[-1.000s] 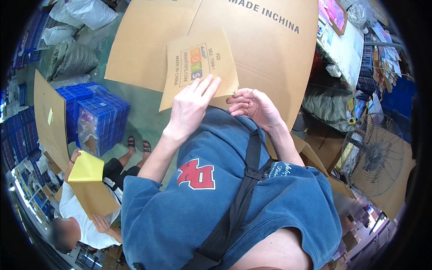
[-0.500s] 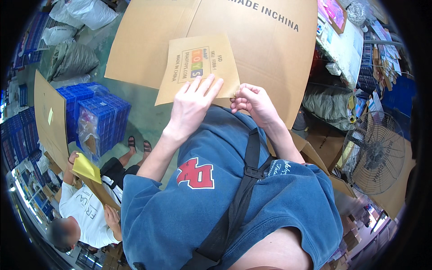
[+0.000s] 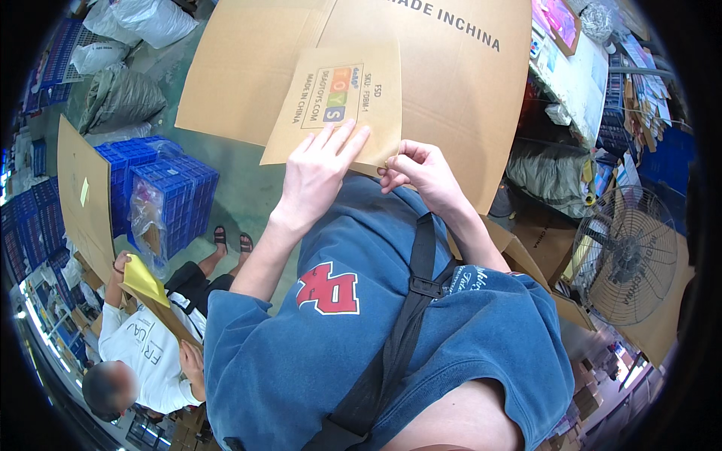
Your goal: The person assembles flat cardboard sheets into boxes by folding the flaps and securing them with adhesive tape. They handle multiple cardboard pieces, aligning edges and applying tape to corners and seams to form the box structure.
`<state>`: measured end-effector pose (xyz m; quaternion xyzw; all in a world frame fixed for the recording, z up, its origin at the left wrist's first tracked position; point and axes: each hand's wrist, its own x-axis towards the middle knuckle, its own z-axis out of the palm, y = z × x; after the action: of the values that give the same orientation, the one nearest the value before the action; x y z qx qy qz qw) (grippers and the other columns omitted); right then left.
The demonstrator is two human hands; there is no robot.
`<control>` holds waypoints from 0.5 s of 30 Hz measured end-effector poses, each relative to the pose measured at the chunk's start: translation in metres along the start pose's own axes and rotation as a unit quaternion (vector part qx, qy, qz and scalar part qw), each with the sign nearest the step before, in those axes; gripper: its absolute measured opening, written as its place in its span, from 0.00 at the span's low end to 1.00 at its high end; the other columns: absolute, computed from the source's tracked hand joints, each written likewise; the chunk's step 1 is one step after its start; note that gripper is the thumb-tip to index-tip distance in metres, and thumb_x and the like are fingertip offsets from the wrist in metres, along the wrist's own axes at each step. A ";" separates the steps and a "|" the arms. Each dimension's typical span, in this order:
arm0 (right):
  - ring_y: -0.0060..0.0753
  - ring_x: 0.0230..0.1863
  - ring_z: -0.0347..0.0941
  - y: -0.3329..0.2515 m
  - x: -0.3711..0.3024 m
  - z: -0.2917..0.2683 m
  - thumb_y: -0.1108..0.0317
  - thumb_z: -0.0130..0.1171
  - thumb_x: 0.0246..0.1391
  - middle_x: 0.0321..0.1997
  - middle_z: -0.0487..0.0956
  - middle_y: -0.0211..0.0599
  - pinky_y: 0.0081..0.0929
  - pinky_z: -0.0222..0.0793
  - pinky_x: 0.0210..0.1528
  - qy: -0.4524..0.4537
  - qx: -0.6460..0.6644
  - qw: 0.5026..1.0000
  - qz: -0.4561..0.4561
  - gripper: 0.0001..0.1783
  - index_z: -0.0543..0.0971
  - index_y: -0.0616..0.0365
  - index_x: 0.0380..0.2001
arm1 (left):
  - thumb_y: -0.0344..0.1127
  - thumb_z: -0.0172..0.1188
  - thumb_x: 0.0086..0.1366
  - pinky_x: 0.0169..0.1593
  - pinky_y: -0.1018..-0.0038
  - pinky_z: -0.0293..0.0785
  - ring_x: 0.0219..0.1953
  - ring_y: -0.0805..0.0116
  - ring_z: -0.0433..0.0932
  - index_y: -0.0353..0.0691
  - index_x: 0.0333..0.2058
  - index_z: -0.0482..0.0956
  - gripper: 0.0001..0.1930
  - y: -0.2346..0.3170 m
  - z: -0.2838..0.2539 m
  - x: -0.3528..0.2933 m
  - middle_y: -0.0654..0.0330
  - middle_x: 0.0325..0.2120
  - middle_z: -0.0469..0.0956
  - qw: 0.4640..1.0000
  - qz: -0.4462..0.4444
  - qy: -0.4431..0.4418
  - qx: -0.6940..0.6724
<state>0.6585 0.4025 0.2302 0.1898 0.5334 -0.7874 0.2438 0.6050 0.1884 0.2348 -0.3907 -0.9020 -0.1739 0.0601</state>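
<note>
A thin brown printed sheet (image 3: 292, 134) with a row of coloured squares lies over a large flat piece of cardboard (image 3: 451, 98). My left hand (image 3: 320, 177) rests on the sheet's near edge, fingers stretched out and pressing lightly, so it is open. At the sheet's near right corner, my right hand (image 3: 425, 177) is closed, thumb and forefinger pinching that corner. Its other fingers are curled below. Whether anything else small is inside the pinch cannot be made out.
Blue plastic crates (image 3: 173, 199) stand to the left, near a co-worker (image 3: 150, 346) holding cardboard and a yellow sheet (image 3: 144, 280). A black wire fan (image 3: 628, 255) is at the right, below a cluttered white table (image 3: 571, 83). White sacks (image 3: 154, 21) lie far left.
The printed sheet has shifted slightly away from me and turned a little. My left hand stays on its near edge, and my right hand still pinches the corner, moved slightly left.
</note>
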 end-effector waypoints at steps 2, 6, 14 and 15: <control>0.28 0.33 0.81 0.000 0.000 0.000 0.68 0.58 0.60 0.36 0.81 0.41 0.26 0.82 0.37 0.001 0.001 1.000 0.004 0.15 0.80 0.69 0.44 | 0.27 0.59 0.55 0.51 0.67 0.78 0.52 0.57 0.80 0.41 0.56 0.79 0.26 0.000 -0.001 0.001 0.52 0.52 0.80 1.000 -0.003 -0.005 -0.002; 0.27 0.33 0.80 -0.001 -0.001 -0.001 0.69 0.57 0.60 0.36 0.81 0.40 0.26 0.82 0.37 -0.005 -0.004 1.000 0.018 0.15 0.79 0.70 0.45 | 0.20 0.57 0.53 0.57 0.64 0.77 0.55 0.55 0.80 0.46 0.56 0.80 0.29 0.001 -0.003 0.003 0.54 0.53 0.81 0.999 -0.035 -0.019 -0.027; 0.27 0.32 0.80 0.008 0.001 0.004 0.70 0.53 0.64 0.34 0.80 0.38 0.24 0.82 0.37 -0.009 0.000 1.000 -0.026 0.11 0.78 0.67 0.42 | 0.22 0.59 0.53 0.53 0.65 0.78 0.52 0.56 0.81 0.44 0.56 0.79 0.28 -0.001 -0.002 0.007 0.53 0.51 0.81 1.000 -0.016 -0.013 -0.022; 0.27 0.32 0.80 0.009 0.002 0.004 0.71 0.52 0.64 0.34 0.79 0.38 0.25 0.82 0.38 -0.008 -0.003 0.999 -0.040 0.10 0.78 0.67 0.42 | 0.24 0.59 0.53 0.52 0.66 0.78 0.51 0.57 0.81 0.42 0.56 0.79 0.28 -0.001 -0.002 0.007 0.52 0.50 0.81 1.000 -0.006 -0.007 -0.019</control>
<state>0.6621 0.3956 0.2243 0.1611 0.5410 -0.7965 0.2165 0.5996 0.1920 0.2384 -0.3874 -0.9012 -0.1891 0.0455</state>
